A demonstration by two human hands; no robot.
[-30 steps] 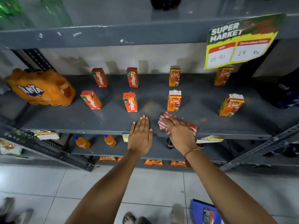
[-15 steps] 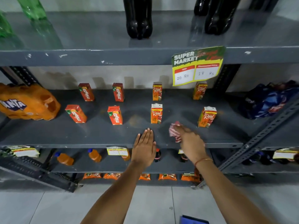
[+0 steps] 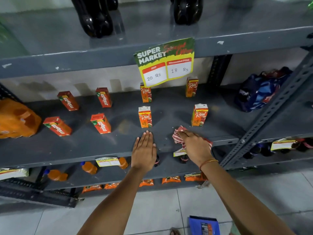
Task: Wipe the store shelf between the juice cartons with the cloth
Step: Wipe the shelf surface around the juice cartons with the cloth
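Observation:
A grey metal shelf (image 3: 84,143) carries several small juice cartons in two rows. Red Maaza cartons (image 3: 100,123) stand on the left, orange Real cartons (image 3: 145,117) on the right. My right hand (image 3: 194,146) presses a red-and-white checked cloth (image 3: 177,135) flat on the shelf's front part, between the two front Real cartons and just below the right one (image 3: 199,115). My left hand (image 3: 144,150) lies flat, fingers together, on the shelf edge just in front of the middle Real carton, holding nothing.
A yellow-green price sign (image 3: 166,63) hangs from the shelf above, which holds dark bottles (image 3: 96,16). An orange Fanta pack (image 3: 15,119) sits at the left, a blue bottle pack (image 3: 259,89) at the right. Lower shelves hold small orange bottles and snack packets. A slanted metal upright (image 3: 264,119) crosses on the right.
My right hand has slid the cloth to the right along the shelf front, away from the middle Real carton. The view has tilted up. The left hand stays flat on the edge.

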